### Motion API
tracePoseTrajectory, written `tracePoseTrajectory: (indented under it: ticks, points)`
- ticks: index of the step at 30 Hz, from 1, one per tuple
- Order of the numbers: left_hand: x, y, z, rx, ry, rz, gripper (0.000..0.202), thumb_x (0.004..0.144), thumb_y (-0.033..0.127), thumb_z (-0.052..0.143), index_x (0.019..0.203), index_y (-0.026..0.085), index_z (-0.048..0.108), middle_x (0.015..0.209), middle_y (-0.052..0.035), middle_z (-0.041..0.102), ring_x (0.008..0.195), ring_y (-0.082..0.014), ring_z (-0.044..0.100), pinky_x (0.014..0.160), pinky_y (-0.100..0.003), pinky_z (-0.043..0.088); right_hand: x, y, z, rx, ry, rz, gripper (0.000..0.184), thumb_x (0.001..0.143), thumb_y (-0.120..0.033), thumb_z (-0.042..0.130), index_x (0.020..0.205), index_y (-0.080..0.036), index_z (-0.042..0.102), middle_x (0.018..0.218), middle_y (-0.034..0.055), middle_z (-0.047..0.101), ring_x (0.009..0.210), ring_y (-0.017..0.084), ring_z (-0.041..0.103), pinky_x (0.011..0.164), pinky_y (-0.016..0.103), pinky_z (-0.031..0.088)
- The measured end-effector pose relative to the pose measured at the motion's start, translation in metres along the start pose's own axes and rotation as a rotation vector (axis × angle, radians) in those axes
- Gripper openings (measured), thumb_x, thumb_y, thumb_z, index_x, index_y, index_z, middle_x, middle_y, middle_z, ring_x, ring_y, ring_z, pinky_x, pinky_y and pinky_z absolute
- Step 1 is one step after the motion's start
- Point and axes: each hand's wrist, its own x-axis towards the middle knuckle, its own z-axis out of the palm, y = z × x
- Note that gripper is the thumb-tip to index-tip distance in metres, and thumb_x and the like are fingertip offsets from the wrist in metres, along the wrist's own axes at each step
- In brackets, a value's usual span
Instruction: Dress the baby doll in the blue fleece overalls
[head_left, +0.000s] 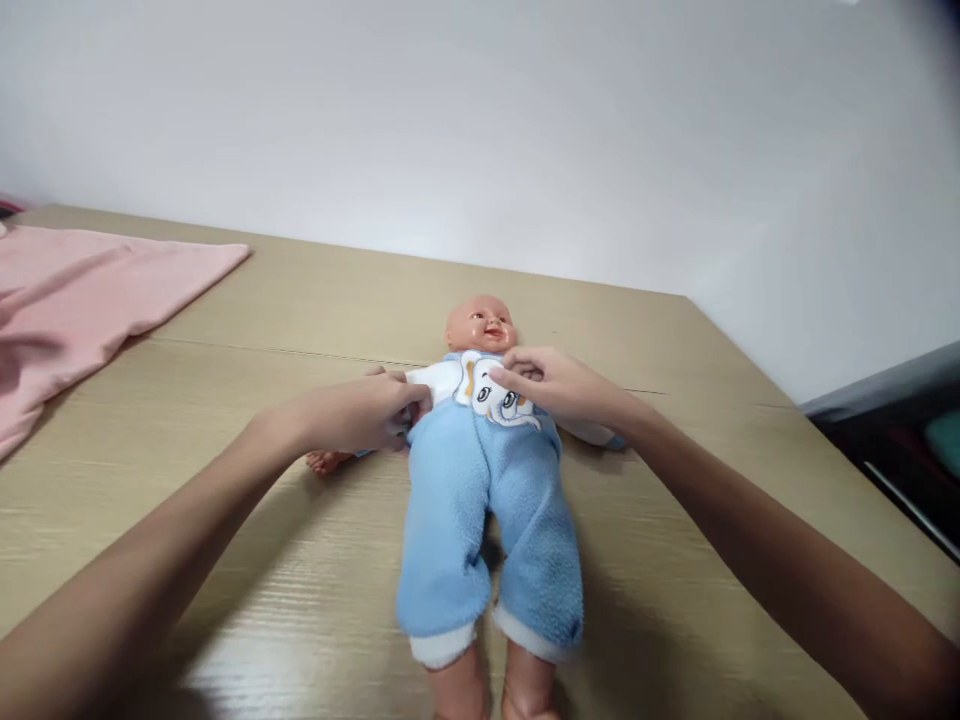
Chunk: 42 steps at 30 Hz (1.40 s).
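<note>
A baby doll [481, 325] lies on its back on the table, head away from me and bare legs toward me. It wears a light blue fleece romper [450, 500] with white sleeves, white cuffs and an elephant face [489, 392] on the chest. At the doll's side, beside the white sleeve, my left hand [375, 408] has its fingers curled in on the romper's edge; the fingertips are partly hidden. My right hand [551, 378] is closed at the upper chest on the other side, thumb and fingers pinching the romper by the elephant face.
A pink cloth [97, 300] is spread at the left on the wooden table [315, 580]. Behind the table rises a plain white wall [480, 130]. At the right, past the table's edge, stands a dark object [885, 430] that I cannot make out.
</note>
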Motion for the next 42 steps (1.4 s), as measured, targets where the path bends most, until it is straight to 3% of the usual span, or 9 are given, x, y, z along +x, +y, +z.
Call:
tracePoseTrajectory:
  ticks: [3,8,15,22,29,31,34,38,42]
  points:
    - [0.006,-0.006,0.009,0.000,0.041,-0.011,0.016,0.082,0.021,0.071,0.096,0.028,0.066,0.098,-0.0045,0.072,0.098,-0.0299,0.063,0.080,-0.035,0.044,-0.027,0.018,-0.006,0.084,-0.105,-0.070,0.038,0.108,-0.059,0.060,0.105,-0.025,0.076,0.106,0.0038,0.078,0.099,0.025,0.069,0.087,0.033,0.052]
    - [0.007,-0.015,0.012,-0.023,0.089,-0.033,0.012,0.090,0.022,0.063,0.100,0.028,0.061,0.094,-0.0027,0.071,0.079,-0.0247,0.062,0.068,-0.034,0.041,-0.055,0.052,-0.001,0.168,-0.094,-0.047,0.039,0.103,-0.063,0.067,0.100,-0.025,0.074,0.092,0.0027,0.070,0.084,0.022,0.062,0.077,0.033,0.051]
    - [0.014,-0.021,0.017,0.062,0.136,-0.067,0.023,0.088,0.027,0.070,0.109,0.030,0.060,0.099,-0.0030,0.075,0.085,-0.0273,0.068,0.072,-0.036,0.043,-0.063,0.098,0.034,0.405,0.224,-0.089,0.034,0.107,-0.057,0.066,0.114,-0.025,0.075,0.112,0.0072,0.078,0.109,0.027,0.073,0.097,0.040,0.058]
    - [0.026,-0.006,0.034,0.225,0.222,-0.211,0.013,0.092,0.028,0.060,0.104,0.027,0.054,0.088,-0.0065,0.074,0.077,-0.0296,0.068,0.064,-0.035,0.032,-0.073,0.123,0.048,-0.261,0.680,-0.120,0.018,0.104,-0.043,0.073,0.096,-0.027,0.074,0.106,0.0089,0.081,0.108,0.033,0.072,0.105,0.052,0.049]
    - [0.016,-0.001,0.015,-0.056,0.295,-0.159,0.023,0.093,0.047,0.059,0.102,0.026,0.056,0.077,0.0001,0.064,0.067,-0.0226,0.059,0.064,-0.034,0.042,-0.078,0.146,0.041,-0.262,0.944,0.015,0.024,0.106,-0.048,0.063,0.097,-0.026,0.066,0.106,0.0123,0.074,0.108,0.034,0.069,0.103,0.052,0.053]
    - [0.016,0.019,0.007,-0.091,0.403,-0.176,0.025,0.097,0.050,0.056,0.104,0.026,0.058,0.082,-0.0009,0.066,0.071,-0.0234,0.061,0.066,-0.036,0.045,-0.080,0.155,0.034,-0.265,0.889,-0.013,0.027,0.108,-0.048,0.058,0.110,-0.023,0.068,0.116,0.0150,0.076,0.116,0.035,0.069,0.108,0.053,0.053]
    - [0.033,0.055,0.008,-0.024,0.544,0.010,0.027,0.105,0.051,0.054,0.108,0.026,0.062,0.103,-0.0069,0.072,0.096,-0.0301,0.066,0.085,-0.043,0.052,-0.089,0.172,0.015,-0.274,0.587,-0.144,0.038,0.107,-0.049,0.061,0.134,-0.022,0.067,0.139,0.0177,0.075,0.134,0.035,0.068,0.120,0.055,0.049]
    - [0.089,0.090,0.027,0.167,0.464,0.317,0.026,0.109,0.047,0.058,0.116,0.024,0.069,0.127,-0.0143,0.072,0.128,-0.0390,0.060,0.115,-0.056,0.045,-0.103,0.191,-0.006,-0.198,0.394,-0.192,0.061,0.093,-0.049,0.084,0.146,-0.024,0.066,0.152,0.0168,0.071,0.143,0.034,0.066,0.123,0.053,0.050]
    - [0.141,0.094,0.043,0.286,0.244,0.237,0.030,0.103,0.046,0.074,0.113,0.018,0.076,0.115,-0.0171,0.076,0.114,-0.0411,0.062,0.101,-0.054,0.049,-0.105,0.196,-0.004,-0.017,0.417,-0.125,0.057,0.087,-0.044,0.089,0.138,-0.023,0.074,0.138,0.0147,0.080,0.128,0.032,0.075,0.115,0.047,0.055]
